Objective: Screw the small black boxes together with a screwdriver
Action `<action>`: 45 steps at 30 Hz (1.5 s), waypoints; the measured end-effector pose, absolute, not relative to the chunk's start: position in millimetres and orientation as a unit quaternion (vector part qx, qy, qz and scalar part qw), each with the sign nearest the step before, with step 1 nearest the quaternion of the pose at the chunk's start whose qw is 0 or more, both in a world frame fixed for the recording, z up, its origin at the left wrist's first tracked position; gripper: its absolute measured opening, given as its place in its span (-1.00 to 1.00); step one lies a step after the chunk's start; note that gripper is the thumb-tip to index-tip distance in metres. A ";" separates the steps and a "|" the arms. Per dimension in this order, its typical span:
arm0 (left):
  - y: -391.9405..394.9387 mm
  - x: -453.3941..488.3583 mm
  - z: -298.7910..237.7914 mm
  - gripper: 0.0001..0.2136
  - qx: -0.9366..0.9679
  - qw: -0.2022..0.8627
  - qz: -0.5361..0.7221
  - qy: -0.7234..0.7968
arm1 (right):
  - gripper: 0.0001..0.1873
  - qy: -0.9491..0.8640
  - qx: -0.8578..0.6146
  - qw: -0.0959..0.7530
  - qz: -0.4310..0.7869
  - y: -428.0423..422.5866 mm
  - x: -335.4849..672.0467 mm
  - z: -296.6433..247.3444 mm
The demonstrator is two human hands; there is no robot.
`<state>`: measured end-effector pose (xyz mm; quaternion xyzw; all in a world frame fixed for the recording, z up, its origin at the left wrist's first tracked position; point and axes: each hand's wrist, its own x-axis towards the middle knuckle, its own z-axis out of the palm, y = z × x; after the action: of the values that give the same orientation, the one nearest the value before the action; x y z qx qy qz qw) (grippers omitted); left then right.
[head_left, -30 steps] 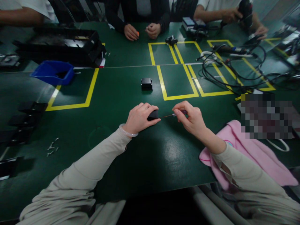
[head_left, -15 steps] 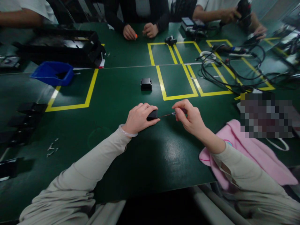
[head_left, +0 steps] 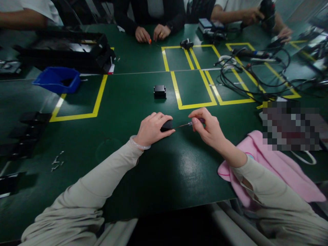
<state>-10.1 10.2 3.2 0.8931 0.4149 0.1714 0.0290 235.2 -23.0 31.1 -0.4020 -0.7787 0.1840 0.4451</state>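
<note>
My left hand (head_left: pixel 153 127) is closed over a small black box-shaped part (head_left: pixel 166 126), holding it down on the green table (head_left: pixel 164 177). From the right, my right hand (head_left: pixel 207 125) grips a screwdriver (head_left: pixel 183 125) by its handle, mostly hidden in the fingers. The thin shaft lies nearly level, and its tip meets the right side of the black part; the exact contact point is too small to make out. Beyond my hands, a second black box-shaped part (head_left: pixel 160 92) with shiny metal bits at its sides rests on the table.
Small screws (head_left: pixel 56 161) lie at left, near several black parts (head_left: pixel 28 133). A blue bin (head_left: pixel 58 80) and black trays (head_left: pixel 66 51) stand behind them. At right are a pink cloth (head_left: pixel 271 167) and tangled cables (head_left: pixel 256 78). Co-workers' hands (head_left: pixel 153 34) show across the table.
Both my hands, the black part and the screwdriver stay almost in place. Across the table, a co-worker's two hands have come closer together.
</note>
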 end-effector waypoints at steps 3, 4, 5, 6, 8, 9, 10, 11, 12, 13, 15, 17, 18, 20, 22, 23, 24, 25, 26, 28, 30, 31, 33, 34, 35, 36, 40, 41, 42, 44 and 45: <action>10.0 -10.4 3.0 -0.58 0.892 0.032 0.172 0.417 | -0.86 -0.780 -0.403 0.438 0.190 -22.6 235.7 31.1; 9.8 -10.3 3.1 -0.58 0.892 0.032 0.172 0.417 | -0.85 -0.779 -0.402 0.441 0.190 -22.4 235.7 31.0; 9.6 -10.2 3.3 -0.58 0.892 0.032 0.171 0.418 | -0.87 -0.778 -0.401 0.445 0.188 -22.3 235.6 30.9; 9.4 -10.0 3.4 -0.58 0.892 0.031 0.171 0.418 | -0.89 -0.777 -0.400 0.450 0.184 -22.2 235.5 30.6; 9.2 -9.6 3.7 -0.58 0.892 0.030 0.172 0.417 | -0.91 -0.776 -0.397 0.457 0.178 -22.2 235.2 30.0; 9.3 -9.4 3.8 -0.58 0.892 0.029 0.172 0.416 | -0.92 -0.776 -0.397 0.456 0.178 -22.3 235.2 29.8; 9.3 -9.3 4.0 -0.58 0.892 0.029 0.172 0.416 | -0.92 -0.777 -0.399 0.453 0.181 -22.3 235.2 29.7; 9.4 -9.2 4.1 -0.58 0.893 0.030 0.171 0.416 | -0.92 -0.777 -0.400 0.448 0.187 -22.3 235.3 29.6; 9.4 -9.1 4.3 -0.58 0.892 0.031 0.170 0.417 | -0.91 -0.778 -0.401 0.443 0.194 -22.2 235.4 29.6; 9.4 -9.1 4.5 -0.58 0.892 0.032 0.169 0.418 | -0.90 -0.778 -0.402 0.439 0.199 -22.1 235.5 29.7; 9.3 -9.0 5.0 -0.58 0.892 0.035 0.167 0.418 | -0.89 -0.778 -0.401 0.441 0.200 -21.9 235.5 29.6; 9.2 -8.9 5.5 -0.58 0.892 0.036 0.167 0.419 | -0.92 -0.777 -0.397 0.450 0.191 -21.9 235.3 29.3; 9.1 -8.8 5.7 -0.58 0.892 0.037 0.166 0.419 | -0.92 -0.777 -0.395 0.453 0.186 -21.9 235.2 29.1; 9.0 -8.8 6.0 -0.59 0.892 0.038 0.166 0.420 | -0.92 -0.782 -0.391 0.452 0.178 -22.2 235.1 28.9; 9.1 -8.9 6.0 -0.59 0.892 0.038 0.165 0.420 | -0.92 -0.784 -0.390 0.447 0.182 -22.5 235.1 29.3; 9.2 -9.0 5.8 -0.58 0.892 0.037 0.164 0.420 | -0.92 -0.784 -0.390 0.445 0.187 -22.7 235.2 29.7; 9.3 -9.1 5.6 -0.58 0.892 0.036 0.164 0.420 | -0.91 -0.784 -0.391 0.442 0.192 -22.8 235.2 30.2; 9.3 -9.2 5.5 -0.58 0.892 0.035 0.164 0.420 | -0.89 -0.786 -0.391 0.436 0.198 -23.1 235.1 30.8; 9.4 -9.2 5.3 -0.58 0.892 0.034 0.165 0.420 | -0.88 -0.786 -0.392 0.434 0.200 -23.4 235.0 31.4; 9.4 -8.9 5.3 -0.59 0.891 0.035 0.166 0.420 | -0.88 -0.785 -0.396 0.432 0.201 -24.1 234.7 32.3; 9.3 -8.5 5.6 -0.59 0.891 0.035 0.167 0.420 | -0.86 -0.785 -0.394 0.436 0.198 -24.9 234.6 32.8; 9.3 -8.4 5.7 -0.59 0.891 0.036 0.168 0.420 | -0.86 -0.784 -0.393 0.438 0.197 -25.1 234.6 32.9; 9.1 -8.2 5.8 -0.60 0.891 0.037 0.171 0.419 | -0.85 -0.783 -0.395 0.435 0.202 -25.2 234.9 32.9; 9.0 -8.2 5.8 -0.60 0.891 0.038 0.172 0.419 | -0.84 -0.783 -0.398 0.432 0.207 -25.1 235.0 32.8; 8.9 -8.3 5.8 -0.60 0.890 0.038 0.174 0.419 | -0.83 -0.781 -0.401 0.429 0.212 -24.9 235.1 32.7; 8.9 -8.4 5.6 -0.61 0.891 0.039 0.174 0.419 | -0.82 -0.779 -0.403 0.428 0.216 -24.7 235.2 32.5; 8.9 -9.0 5.2 -0.59 0.891 0.041 0.170 0.418 | -0.82 -0.773 -0.405 0.441 0.207 -23.9 235.5 31.1; 8.9 -9.2 5.1 -0.59 0.892 0.041 0.170 0.418 | -0.82 -0.774 -0.405 0.443 0.203 -23.7 235.6 30.7; 8.9 -9.2 5.0 -0.59 0.892 0.041 0.169 0.418 | -0.82 -0.774 -0.405 0.442 0.201 -23.6 235.7 30.3; 9.0 -9.3 4.7 -0.59 0.892 0.039 0.170 0.417 | -0.84 -0.776 -0.404 0.441 0.202 -23.2 236.2 29.9; 9.0 -9.3 4.6 -0.59 0.892 0.038 0.171 0.416 | -0.85 -0.776 -0.402 0.440 0.204 -23.1 236.4 29.8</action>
<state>-9.3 9.0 4.6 0.8922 0.4163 0.1709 0.0377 236.4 -23.1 29.8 -0.4024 -0.7763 0.2042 0.4401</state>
